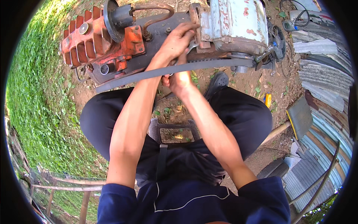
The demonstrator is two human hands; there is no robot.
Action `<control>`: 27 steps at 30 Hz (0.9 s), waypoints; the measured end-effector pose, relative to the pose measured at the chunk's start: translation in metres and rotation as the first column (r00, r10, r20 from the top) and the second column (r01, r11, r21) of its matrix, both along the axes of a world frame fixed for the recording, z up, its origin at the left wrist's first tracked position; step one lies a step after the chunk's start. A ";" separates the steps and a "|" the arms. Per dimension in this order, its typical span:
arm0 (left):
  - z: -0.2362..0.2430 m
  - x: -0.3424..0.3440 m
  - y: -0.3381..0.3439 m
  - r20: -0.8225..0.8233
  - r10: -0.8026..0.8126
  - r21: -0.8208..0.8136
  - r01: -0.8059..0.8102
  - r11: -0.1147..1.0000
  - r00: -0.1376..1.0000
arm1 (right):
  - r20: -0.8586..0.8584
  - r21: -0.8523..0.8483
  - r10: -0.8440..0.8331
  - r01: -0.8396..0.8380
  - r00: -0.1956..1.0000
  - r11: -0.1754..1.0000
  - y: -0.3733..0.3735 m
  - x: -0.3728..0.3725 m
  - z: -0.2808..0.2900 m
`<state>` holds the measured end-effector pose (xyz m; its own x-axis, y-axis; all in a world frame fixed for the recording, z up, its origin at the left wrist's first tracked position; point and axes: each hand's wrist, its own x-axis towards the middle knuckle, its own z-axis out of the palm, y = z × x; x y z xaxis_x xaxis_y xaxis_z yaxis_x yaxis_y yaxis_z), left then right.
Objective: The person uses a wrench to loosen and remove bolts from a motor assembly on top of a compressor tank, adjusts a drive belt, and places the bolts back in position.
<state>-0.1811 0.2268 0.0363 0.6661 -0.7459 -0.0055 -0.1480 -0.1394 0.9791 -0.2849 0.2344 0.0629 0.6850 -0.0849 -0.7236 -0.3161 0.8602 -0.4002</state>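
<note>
Apparently the right hand (182,84) is closed around the near end of the wrench (192,46), whose far end sits at the rusty bracket (205,36) left of the pale motor (240,18); I cannot tell whether the left hand (173,44), fingers at that bracket, grips anything. A shallow bite could let the wrench slip, driving knuckles into the belt (212,64).
</note>
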 end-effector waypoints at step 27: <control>0.036 -0.016 -0.018 0.571 -0.091 0.189 -0.023 0.982 0.816 | -0.764 -0.535 0.472 -0.841 0.440 -0.082 -0.110 -0.095 0.080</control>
